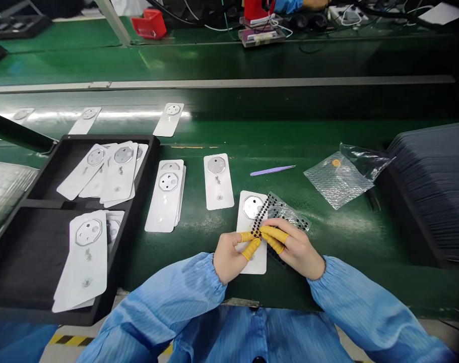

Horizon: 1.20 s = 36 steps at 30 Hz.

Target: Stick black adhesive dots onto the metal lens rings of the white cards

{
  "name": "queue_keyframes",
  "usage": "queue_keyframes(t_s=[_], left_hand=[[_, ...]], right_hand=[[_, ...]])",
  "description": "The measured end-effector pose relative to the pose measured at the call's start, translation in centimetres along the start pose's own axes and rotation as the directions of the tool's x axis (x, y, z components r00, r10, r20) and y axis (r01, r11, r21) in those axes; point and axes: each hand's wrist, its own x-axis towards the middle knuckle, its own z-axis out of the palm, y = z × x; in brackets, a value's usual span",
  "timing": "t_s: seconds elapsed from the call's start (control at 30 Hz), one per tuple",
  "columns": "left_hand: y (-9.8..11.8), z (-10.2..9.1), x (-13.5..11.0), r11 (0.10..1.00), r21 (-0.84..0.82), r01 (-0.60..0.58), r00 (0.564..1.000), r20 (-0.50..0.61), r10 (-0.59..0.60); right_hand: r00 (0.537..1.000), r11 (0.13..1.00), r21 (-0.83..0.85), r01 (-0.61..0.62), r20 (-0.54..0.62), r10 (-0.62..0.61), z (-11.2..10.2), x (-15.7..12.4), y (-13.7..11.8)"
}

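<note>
My left hand (235, 252) and my right hand (291, 244) meet over a white rounded panel (248, 262) with an octagonal recess, both wearing yellow finger cots. Pinched between their fingertips is a clear sheet of small black dots (265, 209), which look like stickers or pads. Part of another clear dotted sheet (289, 214) lies under my right hand. Left of the hands rests a single white panel (218, 189), with a small stack of panels (163, 206) beyond it. Purple tweezers (272, 171) lie behind my hands.
A black two-section tray (21, 257) at left holds several white panels. More panels, such as one (169, 121), lie along the back strip. At right are a bubble-wrap bag (338, 179) and a black bin (410, 222) of grey sheets. A red bin (149, 24) stands at the back.
</note>
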Motion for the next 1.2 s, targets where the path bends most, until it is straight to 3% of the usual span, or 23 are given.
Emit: queue_keyframes(t_s=[0.17, 0.27, 0.37, 0.47, 0.6, 0.73, 0.9, 1.07, 1.2], left_hand=[[-0.4, 0.1, 0.1, 0.989, 0.126, -0.082, 0.996, -0.028, 0.087], [-0.6, 0.1, 0.3, 0.975, 0.185, -0.126, 0.991, -0.024, 0.133], [-0.7, -0.5, 0.1, 0.983, 0.168, -0.074, 0.997, -0.015, 0.078], [-0.5, -1.5, -1.3, 0.996, 0.084, 0.006, 0.998, -0.07, 0.0], [0.4, -1.5, -4.2, 0.987, -0.151, 0.058, 0.977, -0.193, -0.087], [1.7, 0.1, -5.6, 0.964, -0.264, 0.039, 0.987, -0.143, -0.079], [2.0, 1.7, -5.8, 0.983, -0.182, -0.029, 0.982, -0.187, -0.006], [2.1, 2.0, -6.0, 1.0, -0.025, -0.001, 0.97, -0.243, -0.005], [2.4, 2.2, -5.8, 0.996, 0.079, -0.04, 0.964, -0.258, 0.059]], right_hand=[[0.998, 0.998, -0.045, 0.054, -0.019, -0.055, 0.8, 0.1, 0.2], [0.999, 1.0, 0.005, -0.03, -0.029, 0.031, 1.0, 0.5, 0.2], [0.983, 0.985, 0.067, -0.159, -0.08, 0.164, 0.7, 0.7, 0.4], [0.971, 0.98, 0.047, -0.192, -0.136, 0.197, 0.0, 0.5, 0.6], [0.965, 0.985, -0.109, -0.134, -0.238, 0.105, -0.7, 0.6, -0.5], [0.961, 0.975, -0.22, -0.012, -0.272, -0.049, -0.3, 1.1, -3.0], [0.969, 0.977, -0.212, 0.016, -0.239, -0.068, 0.0, 0.7, -4.5], [0.983, 0.978, -0.207, 0.016, -0.175, -0.053, -0.8, 0.3, -4.7], [0.979, 0.969, -0.247, 0.025, -0.19, -0.073, -0.9, 0.1, -4.7]])
